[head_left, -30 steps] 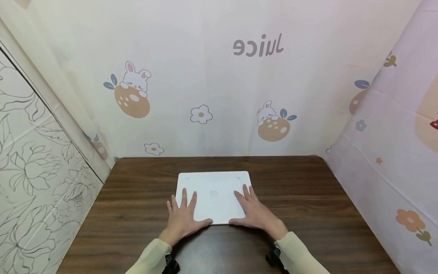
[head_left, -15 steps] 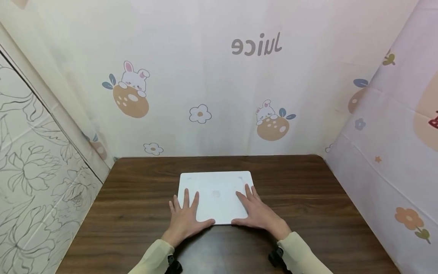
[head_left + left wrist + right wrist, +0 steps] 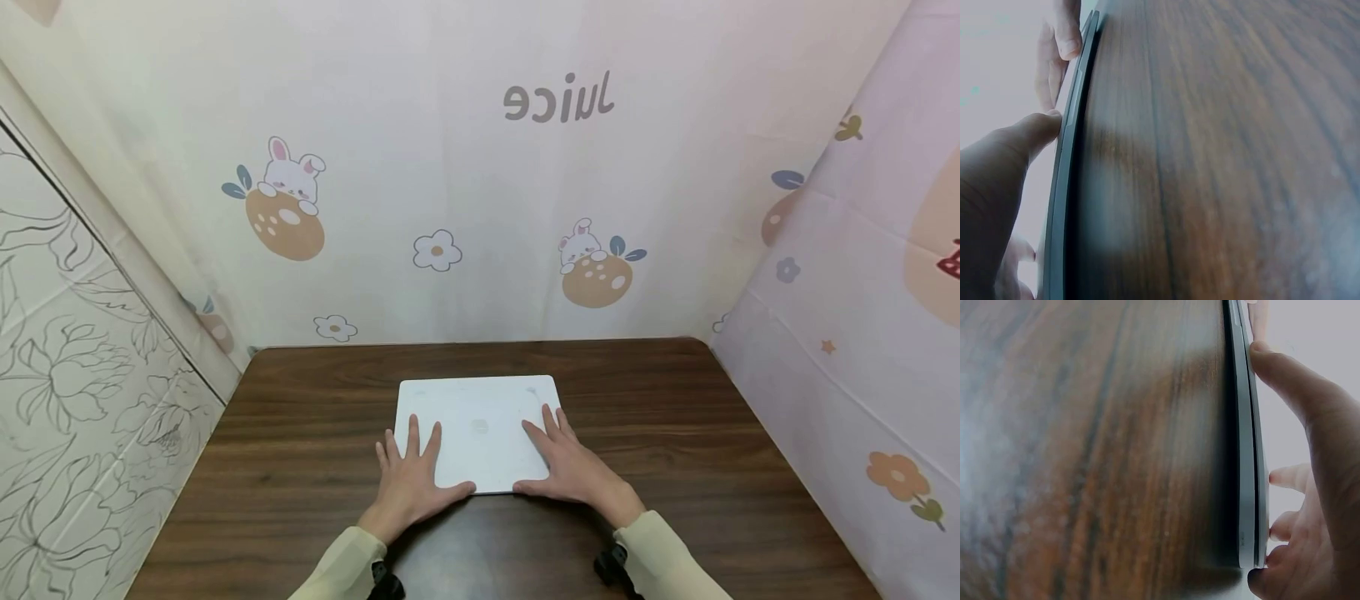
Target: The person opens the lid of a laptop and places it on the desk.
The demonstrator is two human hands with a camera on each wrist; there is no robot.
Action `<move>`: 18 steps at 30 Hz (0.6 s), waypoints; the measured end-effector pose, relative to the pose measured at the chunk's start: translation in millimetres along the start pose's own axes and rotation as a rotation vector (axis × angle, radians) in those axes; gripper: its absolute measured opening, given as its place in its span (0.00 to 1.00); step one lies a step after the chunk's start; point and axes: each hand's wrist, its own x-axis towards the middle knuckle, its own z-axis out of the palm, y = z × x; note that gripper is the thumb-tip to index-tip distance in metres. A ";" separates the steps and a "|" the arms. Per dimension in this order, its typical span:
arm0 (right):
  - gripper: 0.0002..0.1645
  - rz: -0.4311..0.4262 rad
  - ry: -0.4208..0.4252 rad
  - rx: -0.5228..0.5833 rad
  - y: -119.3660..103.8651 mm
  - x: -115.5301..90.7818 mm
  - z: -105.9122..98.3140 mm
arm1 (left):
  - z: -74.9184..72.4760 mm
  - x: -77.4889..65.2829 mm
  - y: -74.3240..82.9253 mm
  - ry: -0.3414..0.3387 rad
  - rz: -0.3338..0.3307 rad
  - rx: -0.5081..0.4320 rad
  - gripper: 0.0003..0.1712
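Observation:
A closed laptop (image 3: pixel 480 454), pale with a faint square mark mid-lid, lies flat on the wooden table. My left hand (image 3: pixel 411 482) rests spread over its front left corner, fingers straight. Over the front right corner, my right hand (image 3: pixel 572 469) lies spread in the same way. Both thumbs point inward along the front edge, a short gap apart. In the left wrist view the left thumb (image 3: pixel 1032 132) touches the lid's edge. The right wrist view shows the right thumb (image 3: pixel 1291 381) at the edge and the other fingers on the lid and down by the side.
The dark brown table (image 3: pixel 315 417) reaches back to a printed curtain (image 3: pixel 450 183) with rabbits and flowers. A second curtain (image 3: pixel 840 333) borders the right side, and a panel with line-drawn flowers (image 3: pixel 67 375) the left. Black wrist straps (image 3: pixel 386 583) sit over pale sleeves.
The laptop has slid slightly to the right across the table, both hands moving with it. The spread of the fingers stays the same, and the head view has shifted a little.

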 end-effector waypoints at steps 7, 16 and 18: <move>0.66 0.004 0.014 -0.002 2.9 -1.7 -0.5 | -1.5 2.1 4.0 -0.009 0.001 -0.012 0.68; 0.66 0.002 0.016 0.000 4.4 -4.0 -0.7 | -0.1 0.8 6.9 -0.014 -0.002 -0.011 0.69; 0.65 -0.005 0.018 0.003 4.6 -4.2 -0.7 | 0.3 -0.1 6.9 -0.014 -0.006 -0.011 0.69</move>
